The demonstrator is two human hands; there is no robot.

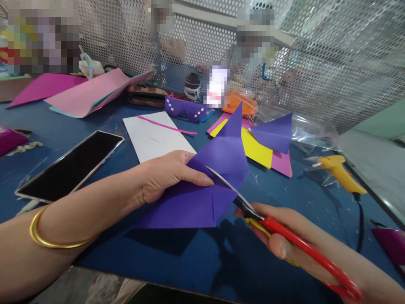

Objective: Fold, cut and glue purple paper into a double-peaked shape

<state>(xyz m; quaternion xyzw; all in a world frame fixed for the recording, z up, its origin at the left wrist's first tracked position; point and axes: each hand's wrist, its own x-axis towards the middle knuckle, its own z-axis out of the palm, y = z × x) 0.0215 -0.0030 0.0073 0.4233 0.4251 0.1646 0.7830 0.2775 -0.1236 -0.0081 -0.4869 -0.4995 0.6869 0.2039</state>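
My left hand [177, 175] grips a purple sheet of paper [186, 207], thumb on top and the other fingers hidden beneath. The sheet is creased, and a pointed part of it rises at the back. In my right hand [278, 236] is a pair of scissors [300, 242] with one red and one yellow handle. Their blades lie across the paper's right side, just right of my left thumb. One blade shows above the sheet; the other is mostly hidden.
Purple paper glasses [185, 109] stand behind a white sheet [155, 135] bearing a pink strip [167, 125]. A dark-screened phone [72, 166] lies left. Yellow paper [257, 150] and a purple piece [275, 133] lie right, near a yellow glue gun [343, 173]. Perforated metal mesh [202, 38] closes the back.
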